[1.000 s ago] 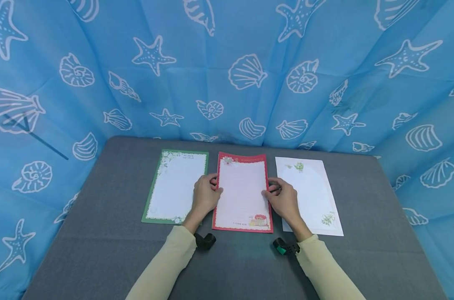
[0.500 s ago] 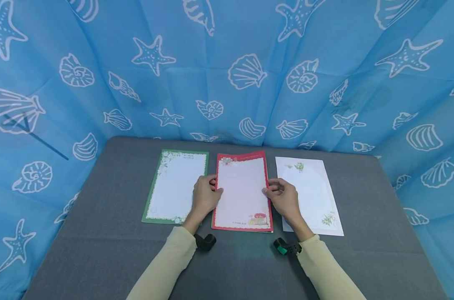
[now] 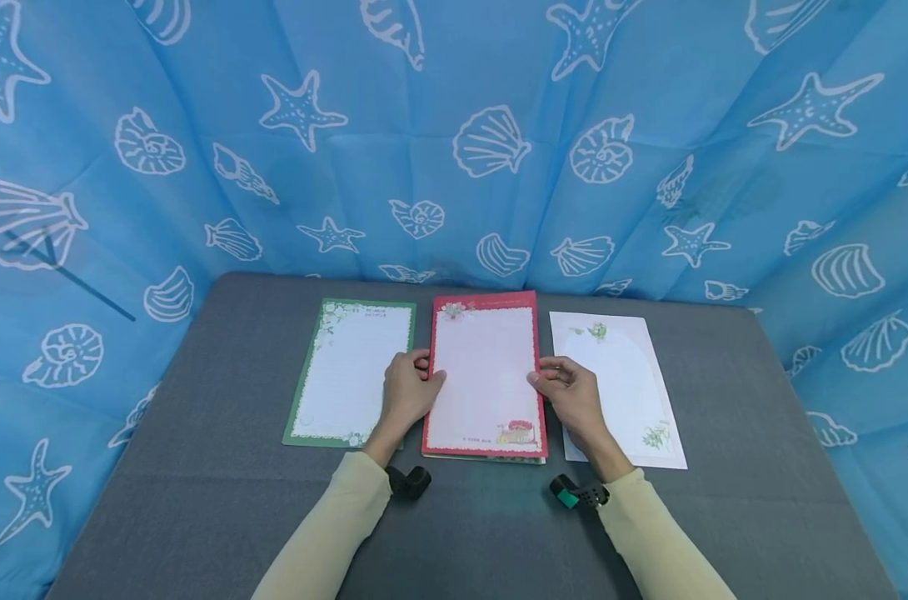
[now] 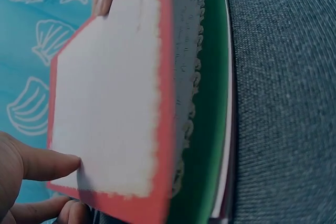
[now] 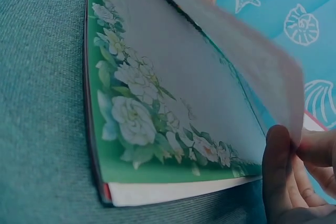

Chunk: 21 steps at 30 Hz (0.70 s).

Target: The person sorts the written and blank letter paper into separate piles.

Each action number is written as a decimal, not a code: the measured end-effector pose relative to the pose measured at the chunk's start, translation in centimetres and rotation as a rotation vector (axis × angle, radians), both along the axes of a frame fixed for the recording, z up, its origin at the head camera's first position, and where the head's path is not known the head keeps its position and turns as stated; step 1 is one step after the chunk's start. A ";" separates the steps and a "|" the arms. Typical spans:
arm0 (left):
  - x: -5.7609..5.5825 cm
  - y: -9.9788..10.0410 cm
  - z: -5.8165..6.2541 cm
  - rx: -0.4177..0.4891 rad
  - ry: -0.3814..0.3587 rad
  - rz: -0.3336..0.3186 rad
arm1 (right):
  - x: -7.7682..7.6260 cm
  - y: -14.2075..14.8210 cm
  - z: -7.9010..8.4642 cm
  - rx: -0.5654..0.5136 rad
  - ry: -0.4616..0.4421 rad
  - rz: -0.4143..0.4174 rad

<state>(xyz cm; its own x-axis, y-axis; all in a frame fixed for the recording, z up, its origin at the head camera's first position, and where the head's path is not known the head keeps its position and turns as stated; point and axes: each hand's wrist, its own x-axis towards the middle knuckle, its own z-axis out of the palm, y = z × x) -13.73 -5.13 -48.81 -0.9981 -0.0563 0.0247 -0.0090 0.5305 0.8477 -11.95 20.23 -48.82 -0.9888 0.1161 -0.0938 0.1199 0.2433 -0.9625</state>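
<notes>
Between both hands, a red-bordered sheet of letter paper [image 3: 484,375] hangs raised off a stack in the middle of the table. My left hand [image 3: 409,387] pinches its left edge, thumb on the printed face. At the opposite edge, my right hand [image 3: 571,396] pinches it between thumb and fingers. In the right wrist view, a green-bordered sheet with white flowers [image 5: 134,121] tops the stack beneath, with the raised sheet's pale back [image 5: 252,45] slanting above it. The left wrist view shows a gap between the red sheet [image 4: 105,103] and the green border [image 4: 205,129] below.
Left of the stack lies another green-bordered sheet [image 3: 356,367], partly under the left forearm. A white sheet with green plant prints [image 3: 622,383] lies to the right, partly behind the right hand. The grey table [image 3: 484,542] meets a blue shell-patterned curtain [image 3: 454,167] at the back.
The red-bordered sheet has risen and shifted slightly toward the back. More of the green sheet shows below its near edge. Both hands keep their hold and have barely moved.
</notes>
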 end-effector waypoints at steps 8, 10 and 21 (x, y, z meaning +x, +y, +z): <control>0.0 -0.4 0.4 0.133 0.055 0.025 | 0.0 0.2 0.0 -0.037 -0.014 -0.009; -0.1 -0.5 0.6 0.160 0.081 0.013 | 0.1 0.3 0.2 -0.036 -0.011 -0.008; -0.8 0.1 1.8 0.234 0.053 -0.096 | 0.2 1.7 1.4 -0.019 -0.011 -0.033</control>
<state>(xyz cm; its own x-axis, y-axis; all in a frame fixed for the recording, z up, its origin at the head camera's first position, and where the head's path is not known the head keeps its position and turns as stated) -14.52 -5.05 -47.00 -0.9968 0.0283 0.0746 0.0797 0.3165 0.9452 -11.78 21.97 -47.44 -0.9834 0.1468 -0.1067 0.1378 0.2211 -0.9655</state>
